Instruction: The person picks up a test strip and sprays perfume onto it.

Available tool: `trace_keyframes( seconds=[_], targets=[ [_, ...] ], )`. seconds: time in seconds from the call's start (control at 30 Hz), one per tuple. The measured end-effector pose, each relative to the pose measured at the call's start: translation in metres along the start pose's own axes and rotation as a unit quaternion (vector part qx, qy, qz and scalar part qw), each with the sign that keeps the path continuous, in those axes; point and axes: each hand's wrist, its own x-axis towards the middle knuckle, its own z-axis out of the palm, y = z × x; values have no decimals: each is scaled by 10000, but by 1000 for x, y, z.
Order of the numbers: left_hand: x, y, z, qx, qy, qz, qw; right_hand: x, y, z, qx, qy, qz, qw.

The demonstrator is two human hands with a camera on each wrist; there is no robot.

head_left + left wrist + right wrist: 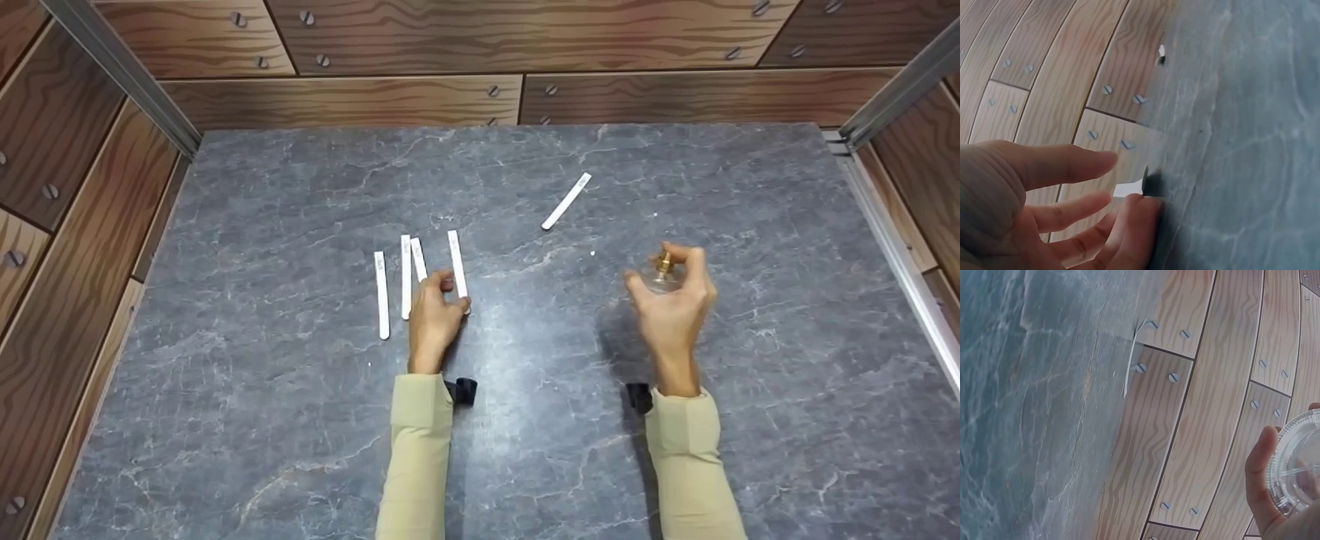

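My right hand [673, 300] grips a clear glass perfume bottle [1297, 467] with a gold spray top [663, 264], above the right part of the table. A finger lies at the gold top, and the bottle's round, ribbed edge shows in the right wrist view. At the left, my left hand [436, 315] is low over several white paper test strips. Its thumb is by the lower end of one strip [457, 262]; its fingers partly cover another strip [418, 253]. In the left wrist view a gap separates thumb [1084, 166] and fingers, with a white strip [1127, 189] beyond.
Two more strips, one upright-lying [406, 274] and one leftmost [382, 296], lie left of my left hand. A slanted strip [566, 201] lies alone farther back. Wood-patterned walls [405, 37] enclose the grey marbled table [300, 420] at the back and sides.
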Motion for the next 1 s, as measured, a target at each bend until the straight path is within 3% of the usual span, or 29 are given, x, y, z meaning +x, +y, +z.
trace_keyframes(
  seconds=[0.2, 0.43, 1.0],
  targets=[
    [-4, 1, 7, 654, 181, 205, 9975, -3, 2, 0, -8, -1, 16, 10000],
    [-6, 1, 9, 1051, 395, 374, 9930, -2, 1, 3, 54, -36, -1, 10000],
    [-7, 2, 9, 969, 545, 376, 9931, -1, 0, 2, -32, -123, -22, 9999]
  ],
)
